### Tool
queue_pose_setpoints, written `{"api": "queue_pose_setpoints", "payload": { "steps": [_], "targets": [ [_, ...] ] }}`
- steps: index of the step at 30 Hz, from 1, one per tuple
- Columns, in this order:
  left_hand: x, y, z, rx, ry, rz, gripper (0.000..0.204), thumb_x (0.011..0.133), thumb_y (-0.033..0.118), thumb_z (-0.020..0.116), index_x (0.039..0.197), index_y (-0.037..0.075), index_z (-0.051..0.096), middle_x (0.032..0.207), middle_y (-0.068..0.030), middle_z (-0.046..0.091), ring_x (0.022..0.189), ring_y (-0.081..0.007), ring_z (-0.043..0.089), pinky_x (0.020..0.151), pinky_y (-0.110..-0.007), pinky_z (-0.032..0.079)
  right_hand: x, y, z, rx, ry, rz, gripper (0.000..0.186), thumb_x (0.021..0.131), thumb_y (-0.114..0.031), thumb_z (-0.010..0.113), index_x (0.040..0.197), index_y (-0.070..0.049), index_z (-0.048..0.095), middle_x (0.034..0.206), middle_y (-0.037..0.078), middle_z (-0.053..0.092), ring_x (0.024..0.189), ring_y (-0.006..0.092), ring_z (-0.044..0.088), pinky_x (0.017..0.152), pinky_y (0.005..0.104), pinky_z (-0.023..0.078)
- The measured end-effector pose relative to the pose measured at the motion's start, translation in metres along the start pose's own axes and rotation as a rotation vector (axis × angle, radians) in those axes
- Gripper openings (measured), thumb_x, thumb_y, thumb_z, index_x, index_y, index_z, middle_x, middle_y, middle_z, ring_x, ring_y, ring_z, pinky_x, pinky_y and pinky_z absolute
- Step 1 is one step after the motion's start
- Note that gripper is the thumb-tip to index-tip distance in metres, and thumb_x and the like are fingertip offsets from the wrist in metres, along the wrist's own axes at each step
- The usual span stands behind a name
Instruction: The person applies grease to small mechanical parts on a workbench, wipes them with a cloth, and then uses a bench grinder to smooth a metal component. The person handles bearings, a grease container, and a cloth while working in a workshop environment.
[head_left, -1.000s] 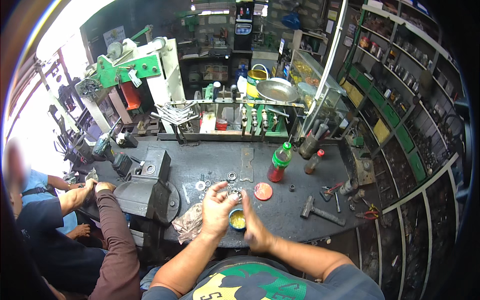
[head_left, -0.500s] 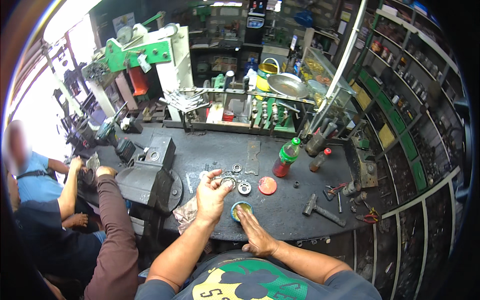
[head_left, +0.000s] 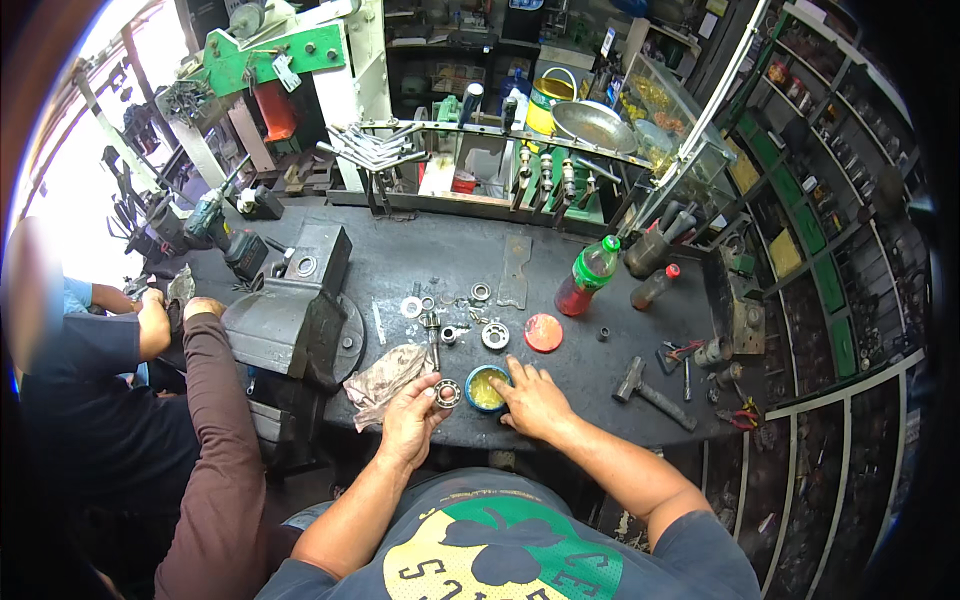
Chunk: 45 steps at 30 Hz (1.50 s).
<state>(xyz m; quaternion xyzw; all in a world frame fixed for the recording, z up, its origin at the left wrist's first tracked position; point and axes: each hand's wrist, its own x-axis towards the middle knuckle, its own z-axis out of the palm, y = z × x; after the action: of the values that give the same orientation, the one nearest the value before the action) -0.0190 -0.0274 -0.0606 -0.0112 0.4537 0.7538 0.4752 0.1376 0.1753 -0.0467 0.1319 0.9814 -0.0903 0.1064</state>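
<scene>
My left hand [head_left: 408, 420] pinches a ball bearing [head_left: 447, 393] between thumb and fingers, its ring facing up, just left of a small blue-rimmed tub of yellowish grease [head_left: 487, 389]. My right hand [head_left: 538, 403] is open at the tub's right side, fingers apart, with fingertips at the rim and over the grease. Whether they touch the grease I cannot tell. Beyond the tub lie a round metal part with holes [head_left: 495, 336] and a red lid [head_left: 544, 333]. A crumpled, stained cloth [head_left: 388, 384] lies left of the bearing. A shaft-like metal part [head_left: 433, 335] sits beyond my left hand.
A bench vise [head_left: 290, 315] and a cordless drill [head_left: 228, 235] stand at the left. Two bottles, one green-capped [head_left: 588, 277] and one red-capped [head_left: 655, 287], stand beyond the lid. A hammer [head_left: 650, 393] and pliers [head_left: 745, 414] lie right. Two people work at far left.
My left hand has lowered, bringing the bearing nearer me and beside the tub. My right hand has shifted from lying across the grease to the tub's right rim, fingers spreading. The view has tilted.
</scene>
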Motion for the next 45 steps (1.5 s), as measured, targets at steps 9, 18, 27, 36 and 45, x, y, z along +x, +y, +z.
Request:
{"api": "queue_pose_setpoints", "payload": {
  "steps": [9,18,27,36,45],
  "targets": [
    [-0.005,0.012,0.006,-0.144,-0.131,0.002,0.026,0.108,0.009,0.064,0.134,0.007,0.062,0.116,-0.0086,0.077,0.108,-0.0177,0.073,0.098,-0.036,0.059,0.020,0.008,0.013,-0.224,-0.107,-0.118,0.061,0.091,-0.043,0.080,0.135,-0.001,0.069,0.165,0.029,0.040,0.136,0.0422,0.056,0.115,0.0607,0.045],
    [-0.010,0.016,0.001,-0.271,-0.208,0.032,0.027,0.108,0.011,0.064,0.135,0.007,0.061,0.122,-0.0095,0.075,0.111,-0.0197,0.074,0.099,-0.037,0.062,0.007,0.007,0.001,0.925,0.022,0.071,0.061,0.092,-0.023,0.080,0.144,-0.001,0.057,0.172,0.022,0.035,0.156,0.0338,0.041,0.122,0.0491,0.039],
    [-0.020,0.020,0.027,-0.289,-0.305,-0.013,0.029,0.108,0.011,0.064,0.136,0.006,0.061,0.122,-0.0085,0.075,0.111,-0.0195,0.074,0.099,-0.037,0.063,-0.024,-0.027,-0.040,2.019,-0.058,-0.200,0.082,0.094,-0.020,0.077,0.162,0.000,0.037,0.166,0.012,0.042,0.157,0.0262,0.038,0.128,0.0466,0.029],
    [-0.025,0.021,0.038,-0.254,-0.314,-0.018,0.029,0.107,0.012,0.067,0.135,0.006,0.061,0.120,-0.0100,0.076,0.113,-0.0191,0.073,0.102,-0.037,0.061,-0.035,-0.021,-0.051,1.102,0.182,-0.227,0.085,0.088,-0.017,0.078,0.164,-0.003,0.041,0.175,0.027,0.021,0.162,0.0378,0.029,0.130,0.0482,0.029],
    [-0.031,0.023,0.036,-0.229,-0.334,-0.020,0.037,0.106,0.011,0.069,0.140,0.006,0.057,0.119,-0.0111,0.076,0.111,-0.0196,0.073,0.100,-0.036,0.061,-0.051,-0.043,-0.083,0.259,0.411,-0.185,0.085,0.081,-0.019,0.084,0.158,-0.013,0.050,0.166,0.031,0.035,0.150,0.0481,0.044,0.125,0.0560,0.036]
  ]
}}
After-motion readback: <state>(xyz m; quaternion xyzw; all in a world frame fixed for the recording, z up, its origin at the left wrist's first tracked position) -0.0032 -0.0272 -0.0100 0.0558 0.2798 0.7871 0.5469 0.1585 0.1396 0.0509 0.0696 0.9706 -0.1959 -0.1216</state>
